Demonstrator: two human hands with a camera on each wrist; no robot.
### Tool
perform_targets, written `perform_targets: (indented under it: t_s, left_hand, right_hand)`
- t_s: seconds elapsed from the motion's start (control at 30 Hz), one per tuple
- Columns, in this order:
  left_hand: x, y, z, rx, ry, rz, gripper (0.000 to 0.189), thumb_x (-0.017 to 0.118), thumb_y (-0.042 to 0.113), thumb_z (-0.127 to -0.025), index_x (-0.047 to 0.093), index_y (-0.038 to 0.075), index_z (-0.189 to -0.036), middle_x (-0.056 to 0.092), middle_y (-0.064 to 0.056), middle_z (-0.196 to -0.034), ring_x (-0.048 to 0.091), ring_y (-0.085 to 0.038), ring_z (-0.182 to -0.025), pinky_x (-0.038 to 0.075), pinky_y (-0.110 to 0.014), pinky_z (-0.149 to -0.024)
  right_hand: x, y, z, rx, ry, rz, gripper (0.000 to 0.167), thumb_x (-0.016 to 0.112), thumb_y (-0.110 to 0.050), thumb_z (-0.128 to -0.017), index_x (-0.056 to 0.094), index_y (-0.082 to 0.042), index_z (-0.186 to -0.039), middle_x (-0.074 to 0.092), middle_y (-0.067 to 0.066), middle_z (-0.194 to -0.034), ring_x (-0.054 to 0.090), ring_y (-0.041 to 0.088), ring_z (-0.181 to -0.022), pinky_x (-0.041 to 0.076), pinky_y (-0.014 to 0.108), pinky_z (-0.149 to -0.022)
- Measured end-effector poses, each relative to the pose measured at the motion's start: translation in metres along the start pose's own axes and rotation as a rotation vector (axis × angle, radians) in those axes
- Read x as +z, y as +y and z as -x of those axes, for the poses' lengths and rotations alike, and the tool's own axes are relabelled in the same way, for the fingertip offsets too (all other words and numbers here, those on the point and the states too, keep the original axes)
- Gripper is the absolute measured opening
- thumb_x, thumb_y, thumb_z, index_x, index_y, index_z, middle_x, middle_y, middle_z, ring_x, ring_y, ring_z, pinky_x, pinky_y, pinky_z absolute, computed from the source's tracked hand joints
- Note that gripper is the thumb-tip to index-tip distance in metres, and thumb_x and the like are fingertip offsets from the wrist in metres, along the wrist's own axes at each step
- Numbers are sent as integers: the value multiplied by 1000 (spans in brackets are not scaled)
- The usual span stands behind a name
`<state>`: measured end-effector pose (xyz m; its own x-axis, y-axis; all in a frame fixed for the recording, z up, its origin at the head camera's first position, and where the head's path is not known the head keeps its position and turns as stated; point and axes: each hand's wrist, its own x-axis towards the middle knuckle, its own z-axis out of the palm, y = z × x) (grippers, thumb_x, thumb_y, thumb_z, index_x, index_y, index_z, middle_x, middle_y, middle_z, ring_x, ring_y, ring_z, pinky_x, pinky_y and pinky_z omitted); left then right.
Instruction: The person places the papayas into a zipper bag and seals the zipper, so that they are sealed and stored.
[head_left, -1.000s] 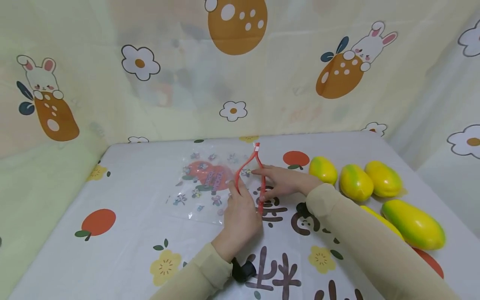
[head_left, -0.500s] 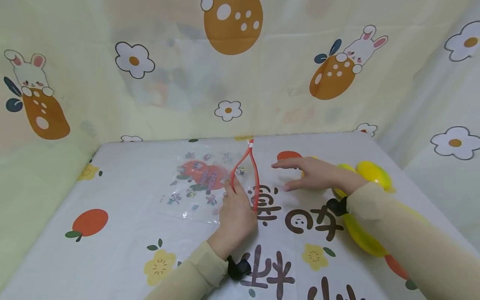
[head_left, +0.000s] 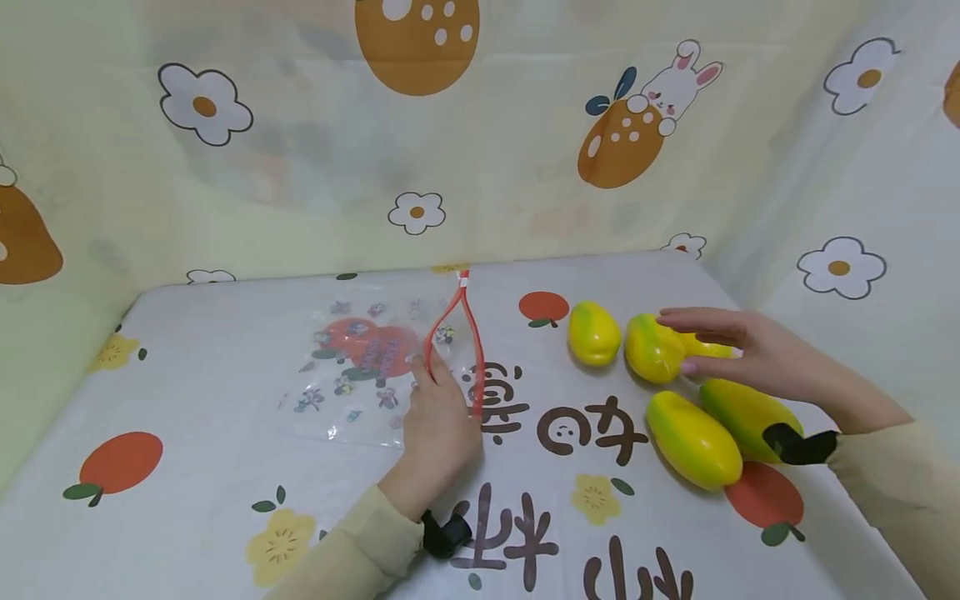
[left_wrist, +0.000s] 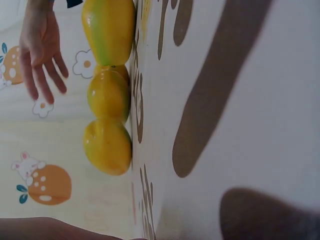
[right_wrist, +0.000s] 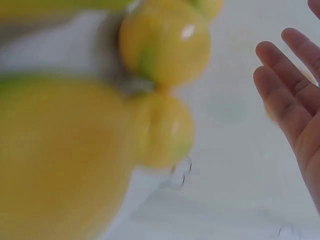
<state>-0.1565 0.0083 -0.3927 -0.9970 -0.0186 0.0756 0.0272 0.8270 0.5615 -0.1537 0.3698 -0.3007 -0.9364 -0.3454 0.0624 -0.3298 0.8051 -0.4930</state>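
My left hand (head_left: 442, 421) grips the opening edge of a clear plastic zip bag (head_left: 315, 417) with small printed figures. The bag lies flat on the table, and its red zip strip (head_left: 480, 358) bows apart into a loop near the fingers. Over on the right, my right hand (head_left: 780, 354) is in the air with straight fingers, holding nothing. Below and beside it lie several glossy yellow-green mango-like fruits, among them a rounder one (head_left: 594, 333) and a long one (head_left: 693, 440). In the right wrist view the right hand (right_wrist: 300, 95) appears apart from the blurred fruits (right_wrist: 165, 45).
A printed white cloth (head_left: 210, 500) covers the table, with fruit, flower and lettering patterns. Patterned curtains (head_left: 315, 183) stand behind it and at both sides. Black straps with wrist cameras (head_left: 446, 535) sit on the wrists.
My right hand has let go of the zip strip and moved right, to above the fruits. The left hand keeps its place on the bag. The head view has turned right.
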Motion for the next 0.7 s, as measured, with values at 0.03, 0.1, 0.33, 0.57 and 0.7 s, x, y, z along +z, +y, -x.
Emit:
perform_targets:
  t_s: [0.03, 0.1, 0.33, 0.57, 0.7]
  left_hand:
    - [-1, 0, 0, -3, -3, 0, 102, 84, 12, -74, 24, -7, -154, 31, -32, -154, 62, -48, -108, 58, -59, -83]
    - [-2, 0, 1, -4, -10, 2, 102, 84, 12, -75, 23, -7, -154, 30, -32, -154, 61, -48, -110, 57, -60, -83]
    - [-4, -2, 3, 3, -13, 7, 103, 84, 13, -75, 21, -7, -154, 30, -32, -153, 60, -48, -109, 57, -59, -86]
    - [-3, -2, 3, 16, -5, 0, 103, 85, 13, -76, 21, -8, -154, 30, -33, -153, 61, -49, -108, 58, -59, -84]
    - [-1, -1, 3, 26, -1, 10, 102, 85, 13, -75, 23, -9, -153, 31, -34, -152, 61, -50, -107, 57, -61, -82]
  right_hand:
    - [-2, 6, 8, 4, 26, 1, 57, 78, -18, -90, 59, -18, -144, 56, -21, -145, 49, -13, -126, 37, -1, -93]
    - [-6, 17, 24, 24, 76, -1, 59, 80, -14, -88, 60, -18, -143, 54, -31, -140, 40, -27, -119, 35, -4, -91]
    - [-5, 51, 68, 112, 111, 5, 59, 78, -14, -91, 56, -7, -145, 40, -49, -129, 38, -33, -111, 38, -5, -84]
    - [13, 70, 91, 228, 99, -2, 61, 75, -20, -94, 51, -2, -147, 54, -22, -142, 53, -16, -116, 45, 1, -80]
    - [22, 72, 97, 306, 37, 22, 69, 72, -28, -96, 43, 2, -152, 48, 28, -150, 52, 41, -127, 58, 22, -85]
